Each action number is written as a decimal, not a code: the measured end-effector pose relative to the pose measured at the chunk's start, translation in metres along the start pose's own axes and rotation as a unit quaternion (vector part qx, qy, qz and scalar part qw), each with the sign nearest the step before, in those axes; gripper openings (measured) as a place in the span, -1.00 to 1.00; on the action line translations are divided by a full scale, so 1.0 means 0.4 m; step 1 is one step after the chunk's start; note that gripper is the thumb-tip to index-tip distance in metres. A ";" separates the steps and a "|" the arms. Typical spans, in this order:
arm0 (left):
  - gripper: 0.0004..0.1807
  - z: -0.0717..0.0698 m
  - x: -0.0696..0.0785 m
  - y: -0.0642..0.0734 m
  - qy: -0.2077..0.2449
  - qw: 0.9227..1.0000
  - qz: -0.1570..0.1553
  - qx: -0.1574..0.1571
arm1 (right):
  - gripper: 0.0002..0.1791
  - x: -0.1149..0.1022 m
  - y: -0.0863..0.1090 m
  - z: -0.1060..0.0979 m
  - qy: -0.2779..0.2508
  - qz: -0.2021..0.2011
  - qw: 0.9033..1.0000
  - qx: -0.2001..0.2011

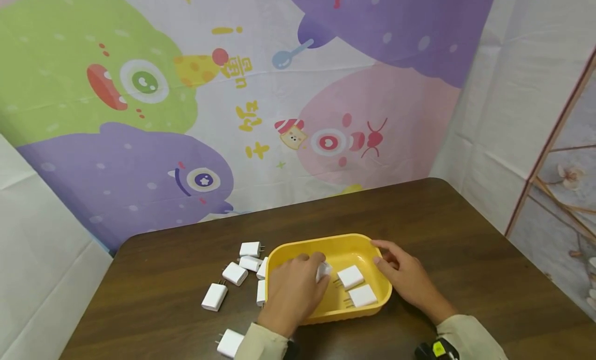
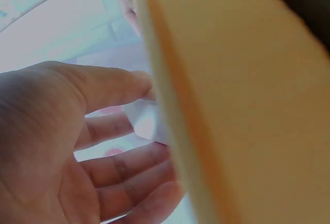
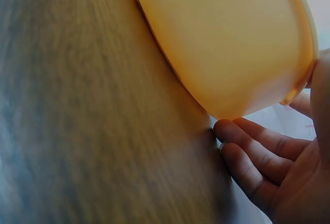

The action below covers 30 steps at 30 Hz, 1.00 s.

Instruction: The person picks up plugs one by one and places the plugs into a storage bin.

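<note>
A yellow plastic basket [image 1: 344, 315] stands on the dark wooden table. My left hand [image 1: 294, 290] reaches over its left side and pinches a white wall charger [image 1: 323, 270] between thumb and fingers, inside the basket. In the left wrist view the same charger [image 2: 146, 121] is partly hidden behind the basket's rim. Two white chargers, one [image 1: 350, 276] behind the other [image 1: 362, 296], lie on the basket floor with prongs toward the left. My right hand [image 1: 410, 277] holds the basket's right end, thumb at the rim and fingertips [image 3: 240, 154] against the outer wall.
Left of the basket, several more white chargers [image 1: 214, 297] lie scattered on the tabletop [image 1: 163, 277], some close against the basket's wall. One charger [image 1: 230, 343] is near my left sleeve. A cartoon-printed cloth [image 1: 261, 184] hangs behind the table's far edge.
</note>
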<state>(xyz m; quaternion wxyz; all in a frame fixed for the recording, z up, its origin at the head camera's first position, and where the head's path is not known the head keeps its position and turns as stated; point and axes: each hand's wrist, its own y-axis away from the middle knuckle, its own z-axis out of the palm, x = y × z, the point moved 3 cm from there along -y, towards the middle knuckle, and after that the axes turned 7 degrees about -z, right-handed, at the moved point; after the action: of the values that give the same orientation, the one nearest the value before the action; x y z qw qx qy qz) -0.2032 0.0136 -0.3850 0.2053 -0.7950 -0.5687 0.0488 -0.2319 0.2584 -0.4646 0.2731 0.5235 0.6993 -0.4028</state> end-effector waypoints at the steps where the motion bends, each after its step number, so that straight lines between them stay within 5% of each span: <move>1: -0.74 0.000 0.004 -0.008 -0.007 1.000 0.006 -0.005 | -0.58 0.000 0.000 -0.001 -0.001 -0.001 1.000 0.001; 7: -0.82 0.004 0.024 -0.050 -0.052 0.998 0.044 -0.016 | -0.58 -0.003 0.001 -0.003 -0.013 -0.006 1.000 0.002; 19: -0.81 0.022 0.058 -0.116 -0.113 0.989 0.063 -0.077 | -0.59 -0.002 -0.002 -0.001 -0.013 -0.020 1.000 0.012; 30: -0.88 0.047 0.098 -0.156 -0.205 0.963 0.100 -0.141 | -0.59 0.000 0.003 -0.005 -0.024 -0.021 0.999 0.003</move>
<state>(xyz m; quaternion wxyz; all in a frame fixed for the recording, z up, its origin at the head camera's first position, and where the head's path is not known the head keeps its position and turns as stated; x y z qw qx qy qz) -0.2505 0.0716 -0.3724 -0.0358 -0.8416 -0.5176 0.1501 -0.2306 0.2604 -0.4638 0.2792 0.4996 0.7024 -0.4232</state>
